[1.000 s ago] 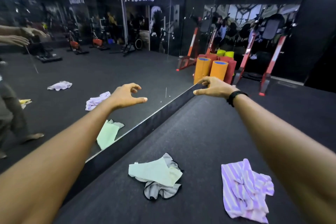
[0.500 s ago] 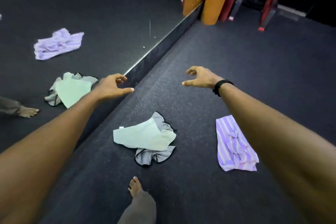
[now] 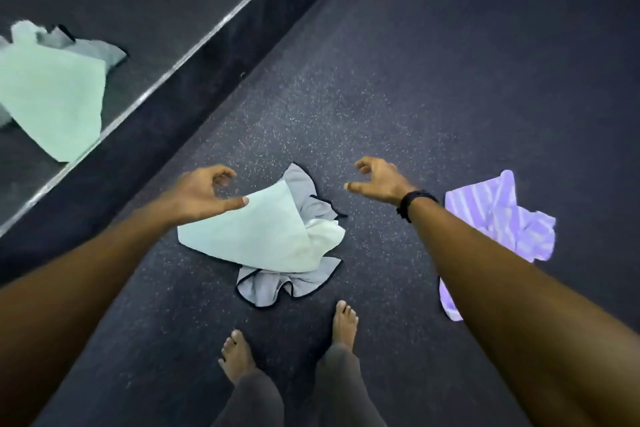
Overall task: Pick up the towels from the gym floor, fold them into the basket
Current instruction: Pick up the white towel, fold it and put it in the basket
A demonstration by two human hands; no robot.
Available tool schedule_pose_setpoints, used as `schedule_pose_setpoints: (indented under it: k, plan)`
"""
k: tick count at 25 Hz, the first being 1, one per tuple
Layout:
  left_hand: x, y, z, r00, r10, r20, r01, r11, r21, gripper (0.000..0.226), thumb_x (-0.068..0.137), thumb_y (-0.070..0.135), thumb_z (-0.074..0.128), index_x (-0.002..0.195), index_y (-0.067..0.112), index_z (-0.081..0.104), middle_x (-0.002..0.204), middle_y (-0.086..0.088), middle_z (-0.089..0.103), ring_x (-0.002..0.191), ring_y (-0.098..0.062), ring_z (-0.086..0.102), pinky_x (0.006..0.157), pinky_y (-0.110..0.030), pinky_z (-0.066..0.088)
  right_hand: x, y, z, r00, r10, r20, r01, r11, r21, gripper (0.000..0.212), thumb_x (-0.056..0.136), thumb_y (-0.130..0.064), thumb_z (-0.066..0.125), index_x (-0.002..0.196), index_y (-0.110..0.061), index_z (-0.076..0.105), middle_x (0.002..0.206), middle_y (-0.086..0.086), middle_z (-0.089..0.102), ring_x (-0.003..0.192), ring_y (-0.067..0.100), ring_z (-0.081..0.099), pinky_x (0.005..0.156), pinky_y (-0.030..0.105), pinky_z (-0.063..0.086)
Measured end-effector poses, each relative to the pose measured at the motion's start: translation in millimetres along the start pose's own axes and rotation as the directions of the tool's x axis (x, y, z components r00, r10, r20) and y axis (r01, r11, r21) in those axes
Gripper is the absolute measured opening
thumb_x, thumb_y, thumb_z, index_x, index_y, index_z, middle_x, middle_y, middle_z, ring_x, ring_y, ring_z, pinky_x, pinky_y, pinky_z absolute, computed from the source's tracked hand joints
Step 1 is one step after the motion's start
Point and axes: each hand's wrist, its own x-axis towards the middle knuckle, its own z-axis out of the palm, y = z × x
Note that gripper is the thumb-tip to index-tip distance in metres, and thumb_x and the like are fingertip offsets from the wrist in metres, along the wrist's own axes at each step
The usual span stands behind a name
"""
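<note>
Towels lie crumpled on the floor: mint towel over grey towel; striped purple towel apart; left hand and right hand hover loosely curled, empty.

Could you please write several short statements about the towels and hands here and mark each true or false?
1. The pale green towel lies on top of the grey black-edged towel. True.
2. The left hand grips the green towel. False: it hovers above it, fingers loosely curled, holding nothing.
3. The purple striped towel lies on the dark speckled floor. True.
4. The right hand holds the purple towel. False: it is empty.
5. The black wristband is on the left wrist. False: the right.
</note>
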Motion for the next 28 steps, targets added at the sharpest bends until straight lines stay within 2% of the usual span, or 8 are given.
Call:
schedule_pose_setpoints:
  k: [4,7,12,17,19,22,26,28]
  plan:
    - [93.0,-66.3,82.8,0.997,-0.055,0.046,0.057,0.997,-0.055,0.055,0.075,0.037,0.078,0.123,0.017,0.057,0.122,-0.004,0.06,0.106,-0.017,0.055,0.088,-0.027,0.04,108.6,68.5,100.6,0.997,0.024,0.077,-0.023,0.999,-0.026,0.052,0.084,-0.027,0.072,0.128,-0.007,0.054,0.132,0.013,0.056,0.122,0.028,0.052,0.101,0.038,0.044]
    - [145.5,-107.7,138.2,0.995,-0.082,0.063,0.085,0.995,-0.059,0.052,0.073,0.041,0.078,0.117,0.023,0.057,0.114,-0.002,0.06,0.104,-0.02,0.057,0.084,-0.029,0.041,172.2,117.4,169.2,0.989,0.062,0.136,-0.056,0.997,-0.054,0.044,0.082,-0.025,0.071,0.119,-0.008,0.056,0.123,0.014,0.06,0.115,0.031,0.056,0.091,0.036,0.046]
    - [204.9,-159.4,221.1,0.989,-0.112,0.092,0.116,0.992,-0.043,0.052,0.074,0.044,0.076,0.118,0.024,0.057,0.113,0.001,0.06,0.103,-0.019,0.056,0.082,-0.028,0.041,251.3,180.0,258.6,0.984,0.076,0.162,-0.051,0.987,-0.152,0.058,0.086,-0.023,0.067,0.136,-0.005,0.044,0.137,0.018,0.049,0.126,0.034,0.046,0.103,0.04,0.04]
    - [223.3,-177.7,252.8,0.989,-0.093,0.112,0.098,0.995,-0.033,0.051,0.074,0.043,0.076,0.117,0.023,0.057,0.114,0.0,0.061,0.102,-0.019,0.057,0.081,-0.027,0.04,276.9,189.3,295.0,0.987,0.011,0.162,0.047,0.936,-0.349,0.06,0.086,-0.035,0.064,0.14,-0.019,0.044,0.141,0.015,0.044,0.13,0.035,0.04,0.106,0.041,0.037]
    - [217.6,-172.5,250.0,0.989,-0.099,0.109,0.104,0.994,-0.036,0.051,0.073,0.042,0.077,0.116,0.024,0.057,0.114,0.0,0.061,0.101,-0.018,0.056,0.081,-0.026,0.04,265.2,183.0,288.4,0.989,-0.034,0.145,0.084,0.931,-0.356,0.05,0.091,-0.037,0.059,0.137,-0.021,0.048,0.138,0.012,0.05,0.127,0.032,0.046,0.102,0.039,0.041]
    - [196.2,-147.0,221.9,0.989,-0.097,0.113,0.103,0.994,-0.049,0.05,0.075,0.044,0.076,0.117,0.026,0.056,0.114,0.002,0.059,0.103,-0.018,0.055,0.082,-0.026,0.039,233.4,151.5,248.0,0.996,-0.078,0.033,0.084,0.958,-0.275,0.037,0.095,-0.039,0.054,0.125,-0.018,0.055,0.123,0.014,0.061,0.114,0.034,0.056,0.087,0.04,0.044]
    - [137.8,-77.2,131.8,0.997,-0.06,0.055,0.063,0.996,-0.057,0.055,0.076,0.042,0.075,0.124,0.023,0.055,0.121,0.003,0.058,0.107,-0.014,0.054,0.087,-0.025,0.039,164.0,63.7,150.4,0.956,-0.292,-0.011,0.278,0.92,-0.276,0.028,0.097,-0.033,0.05,0.12,-0.019,0.057,0.117,0.014,0.065,0.107,0.036,0.057,0.074,0.037,0.04]
    - [101.7,-30.7,70.1,1.0,-0.01,-0.012,0.01,0.997,-0.073,0.058,0.077,0.038,0.076,0.127,0.017,0.054,0.127,0.0,0.058,0.115,-0.015,0.054,0.097,-0.028,0.041,127.5,10.0,83.3,0.915,-0.4,-0.044,0.369,0.879,-0.302,0.027,0.098,-0.031,0.049,0.12,-0.019,0.058,0.115,0.014,0.065,0.107,0.036,0.057,0.073,0.036,0.039]
